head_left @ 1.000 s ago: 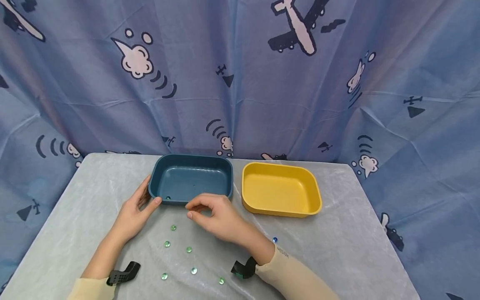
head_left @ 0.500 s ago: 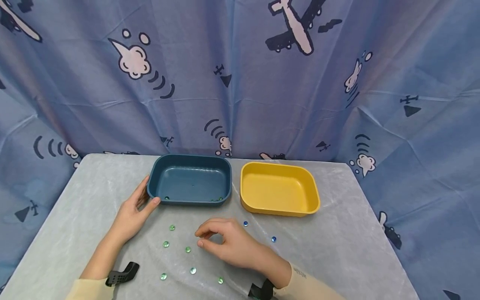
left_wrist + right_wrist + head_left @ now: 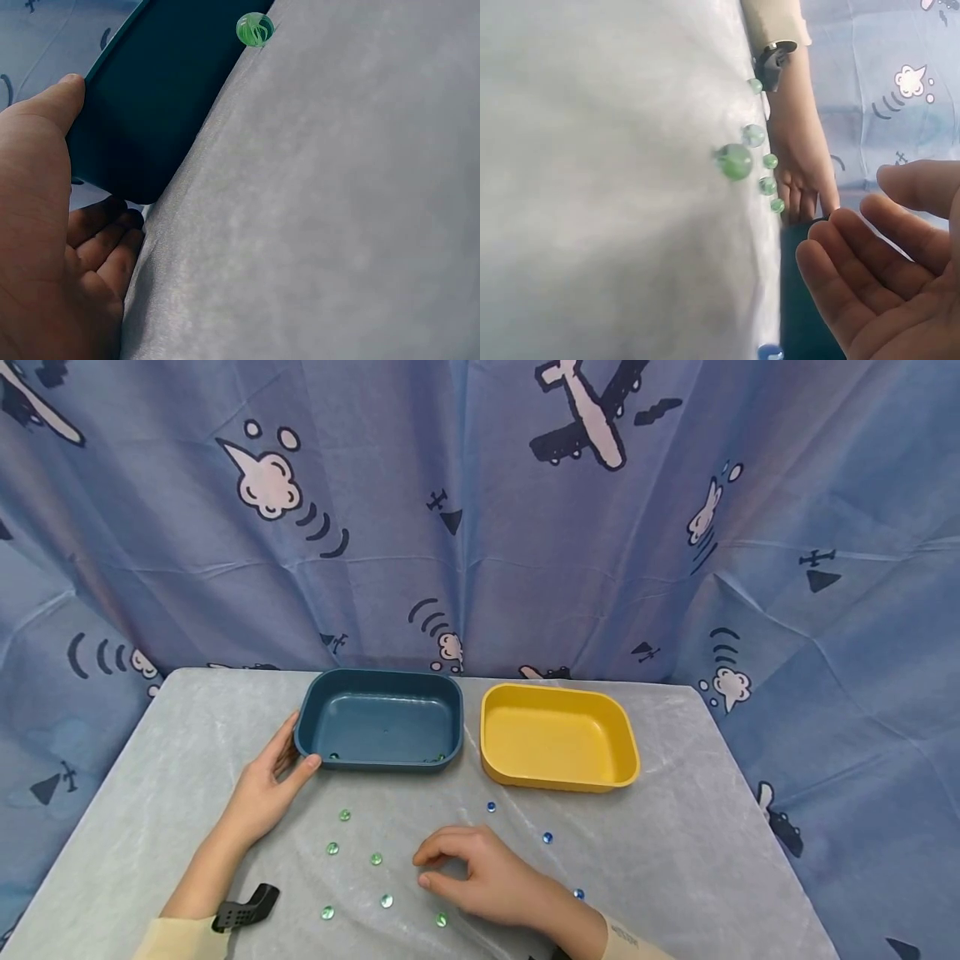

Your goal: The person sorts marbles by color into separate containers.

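My left hand (image 3: 258, 797) grips the near left corner of a dark teal plastic tray (image 3: 386, 766), thumb at the front rim and fingers along its side. A few small greenish marbles (image 3: 334, 757) lie inside along the near wall. Over the grey cloth hovers my right hand (image 3: 487, 872), fingers loosely bent, thumb apart; the right wrist view shows nothing between them. Several green marbles, among them a nearby one (image 3: 441, 920), are spread to its left. Blue marbles (image 3: 547, 838) lie beyond and beside it, one (image 3: 579, 894) close to the wrist.
A yellow plastic tray (image 3: 561, 779) stands right of the teal one, a narrow gap between them. Grey cloth (image 3: 712, 860) covers the table. A blue patterned curtain (image 3: 480, 527) hangs directly behind the table's far edge.
From the teal tray's near edge my right hand has drawn back towards me and to the right, uncovering marbles in the tray and blue marbles on the cloth. My left hand stays at the tray.
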Available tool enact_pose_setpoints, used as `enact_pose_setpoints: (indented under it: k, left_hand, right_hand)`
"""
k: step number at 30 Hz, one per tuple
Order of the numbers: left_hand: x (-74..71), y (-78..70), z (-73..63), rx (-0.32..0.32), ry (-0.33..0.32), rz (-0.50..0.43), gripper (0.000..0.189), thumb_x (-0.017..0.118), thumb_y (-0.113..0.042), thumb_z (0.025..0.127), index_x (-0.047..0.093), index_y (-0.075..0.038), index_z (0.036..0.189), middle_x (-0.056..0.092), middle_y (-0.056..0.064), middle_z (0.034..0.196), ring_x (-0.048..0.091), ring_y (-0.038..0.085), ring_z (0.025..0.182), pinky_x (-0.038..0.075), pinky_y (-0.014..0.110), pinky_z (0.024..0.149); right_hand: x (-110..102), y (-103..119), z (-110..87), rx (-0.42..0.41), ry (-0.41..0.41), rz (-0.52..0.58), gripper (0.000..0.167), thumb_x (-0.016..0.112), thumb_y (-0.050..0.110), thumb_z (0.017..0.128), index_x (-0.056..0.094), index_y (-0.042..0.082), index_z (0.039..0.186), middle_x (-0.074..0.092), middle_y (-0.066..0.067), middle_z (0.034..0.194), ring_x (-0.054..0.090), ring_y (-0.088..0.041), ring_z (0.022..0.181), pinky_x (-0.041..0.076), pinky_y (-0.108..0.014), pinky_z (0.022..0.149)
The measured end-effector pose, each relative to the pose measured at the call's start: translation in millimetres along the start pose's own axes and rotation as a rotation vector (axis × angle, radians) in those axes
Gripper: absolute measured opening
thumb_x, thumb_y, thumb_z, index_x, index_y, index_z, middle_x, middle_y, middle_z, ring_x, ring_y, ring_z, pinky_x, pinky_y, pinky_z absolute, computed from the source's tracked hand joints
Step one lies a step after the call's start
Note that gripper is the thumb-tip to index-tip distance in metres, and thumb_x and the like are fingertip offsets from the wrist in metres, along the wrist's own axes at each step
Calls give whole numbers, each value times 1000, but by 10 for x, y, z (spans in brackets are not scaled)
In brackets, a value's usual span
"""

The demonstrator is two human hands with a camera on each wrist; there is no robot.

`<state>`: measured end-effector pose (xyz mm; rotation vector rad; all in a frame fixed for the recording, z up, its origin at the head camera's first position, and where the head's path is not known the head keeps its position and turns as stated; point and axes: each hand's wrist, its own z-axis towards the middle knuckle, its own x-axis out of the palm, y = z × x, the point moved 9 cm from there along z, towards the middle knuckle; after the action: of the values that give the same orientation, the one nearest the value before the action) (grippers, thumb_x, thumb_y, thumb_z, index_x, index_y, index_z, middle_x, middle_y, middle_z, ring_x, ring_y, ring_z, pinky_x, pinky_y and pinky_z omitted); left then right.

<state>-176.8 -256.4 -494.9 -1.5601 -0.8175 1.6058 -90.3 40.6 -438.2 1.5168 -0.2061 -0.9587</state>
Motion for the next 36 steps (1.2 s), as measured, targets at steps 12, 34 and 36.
enact_pose_setpoints:
  k: [12, 34, 36]
  left_hand:
    - [7, -4, -7, 5, -3, 0, 85, 68, -37, 111, 17, -25, 178, 36, 26, 171, 46, 51, 150, 41, 65, 117]
    - [7, -12, 0, 12, -5, 8, 84, 67, -37, 112, 17, -24, 178, 37, 26, 171, 46, 51, 150, 41, 65, 117]
    - [9, -9, -7, 12, -4, 5, 84, 67, -37, 112, 17, -24, 178, 36, 26, 171, 46, 51, 150, 41, 65, 117]
  right_hand:
    - [91, -87, -287, -19, 99, -54, 19, 75, 17, 107, 78, 15, 125, 76, 5, 125, 69, -4, 116, 57, -28, 103]
    - [225, -241, -418, -57, 152, -203, 25, 74, 23, 108, 77, 21, 133, 70, 13, 139, 62, -3, 130, 52, -30, 112]
    - [230, -251, -420, -57, 155, -207, 25, 74, 23, 108, 77, 22, 133, 69, 14, 139, 62, -3, 130, 52, -30, 112]
